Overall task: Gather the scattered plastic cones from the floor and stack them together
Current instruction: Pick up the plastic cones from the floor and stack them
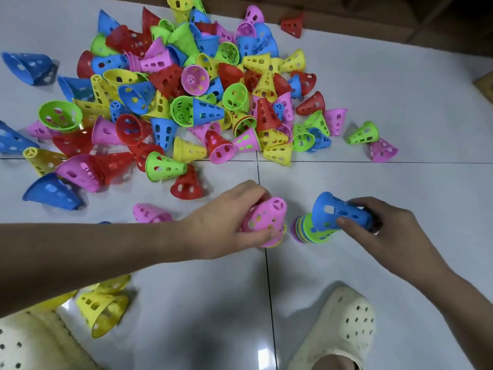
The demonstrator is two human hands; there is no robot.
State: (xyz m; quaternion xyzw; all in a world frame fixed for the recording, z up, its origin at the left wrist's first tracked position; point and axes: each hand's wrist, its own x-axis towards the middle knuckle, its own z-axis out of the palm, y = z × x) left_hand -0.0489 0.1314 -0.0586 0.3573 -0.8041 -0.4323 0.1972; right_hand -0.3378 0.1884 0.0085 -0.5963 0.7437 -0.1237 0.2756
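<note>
A big heap of perforated plastic cones (186, 86) in red, blue, yellow, green and pink lies on the white tiled floor. My left hand (226, 220) grips a pink cone (266, 217) that tops a short stack standing on the floor. My right hand (378, 228) holds a blue cone (336, 212), tilted, over a second stack of mixed-colour cones (312, 232) whose green and purple rims show beneath it. The two stacks stand side by side, a little apart.
Loose cones lie around: a pink one (150, 213) and a red one (186, 184) near my left hand, yellow ones (102, 309) under my left forearm. Cream perforated clogs (344, 327) stand at the bottom. A brown edge (373, 25) borders the floor at the back.
</note>
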